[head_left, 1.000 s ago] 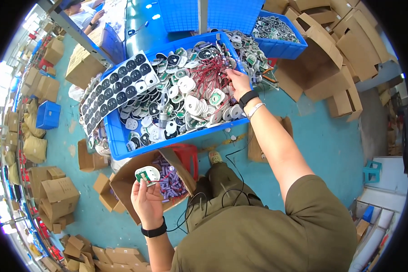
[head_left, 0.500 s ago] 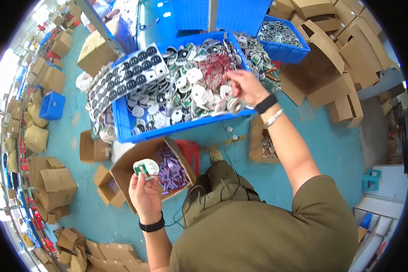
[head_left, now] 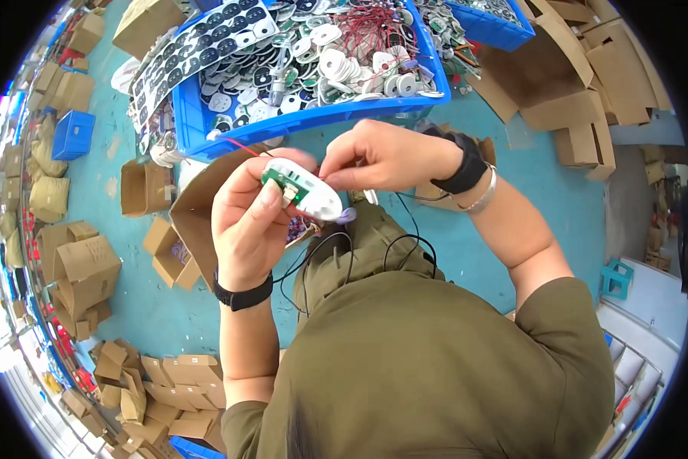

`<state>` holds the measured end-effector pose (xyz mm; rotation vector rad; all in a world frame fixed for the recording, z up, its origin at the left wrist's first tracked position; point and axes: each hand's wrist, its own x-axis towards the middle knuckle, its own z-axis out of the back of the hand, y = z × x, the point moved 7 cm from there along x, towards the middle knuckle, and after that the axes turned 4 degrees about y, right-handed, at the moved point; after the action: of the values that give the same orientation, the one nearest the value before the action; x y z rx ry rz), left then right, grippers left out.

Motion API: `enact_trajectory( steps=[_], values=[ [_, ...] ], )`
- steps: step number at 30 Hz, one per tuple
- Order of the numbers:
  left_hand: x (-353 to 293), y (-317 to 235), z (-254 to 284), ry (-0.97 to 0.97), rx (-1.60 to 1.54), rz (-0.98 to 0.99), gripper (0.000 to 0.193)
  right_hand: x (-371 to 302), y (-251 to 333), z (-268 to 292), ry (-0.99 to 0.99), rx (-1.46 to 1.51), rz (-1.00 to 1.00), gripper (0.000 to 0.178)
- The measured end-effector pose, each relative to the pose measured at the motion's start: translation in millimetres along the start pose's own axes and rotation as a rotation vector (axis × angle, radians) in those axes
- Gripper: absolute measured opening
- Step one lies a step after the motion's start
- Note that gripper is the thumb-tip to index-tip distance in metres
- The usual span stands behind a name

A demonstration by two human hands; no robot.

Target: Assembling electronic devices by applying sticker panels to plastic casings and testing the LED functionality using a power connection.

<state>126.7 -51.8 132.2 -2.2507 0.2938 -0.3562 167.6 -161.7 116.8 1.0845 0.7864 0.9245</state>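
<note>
My left hand [head_left: 248, 218] grips a white round plastic housing [head_left: 322, 203] with a green circuit board [head_left: 276, 180] exposed on one side. The thumb presses beside a small pale connector on the board. At the housing's far edge, my right hand [head_left: 370, 157] is closed in a pinch; whatever lies between its fingertips is hidden. A red wire [head_left: 240, 144] sticks out past my left fingers toward a small white plug. Just below the housing shows a small purple piece [head_left: 347, 216], perhaps a cylindrical battery cell.
Ahead stands a blue bin [head_left: 305, 116] heaped with white discs, circuit boards and red wires. A sheet of black round stickers [head_left: 206, 46] lies over its left side. Below my hands is an open carton [head_left: 198, 195] with purple cells. More cartons [head_left: 546, 84] stand at right.
My right hand has come back from the heap in the bin to the housing. My left hand has lifted and turned the housing, and the view has shifted downward.
</note>
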Motion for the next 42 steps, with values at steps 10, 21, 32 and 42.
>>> enact_trajectory(
  steps=[10,21,32,42],
  values=[
    [-26.2,14.5,-7.1,0.085,0.289,0.202,0.02,16.8,22.7,-16.2,-0.292,0.835,0.087,0.039],
    [-53.9,-5.9,4.3,-0.046,0.386,0.148,0.017,48.1,43.3,-34.2,-0.229,0.866,0.029,0.012],
    [-82.6,-47.8,39.7,-0.627,0.109,-0.284,0.018,46.5,81.5,-13.3,-0.345,0.139,0.303,0.009],
    [-77.7,-46.3,41.0,-0.686,0.086,-0.351,0.017,58.6,102.0,-39.5,-0.57,-0.436,0.498,0.012]
  ],
)
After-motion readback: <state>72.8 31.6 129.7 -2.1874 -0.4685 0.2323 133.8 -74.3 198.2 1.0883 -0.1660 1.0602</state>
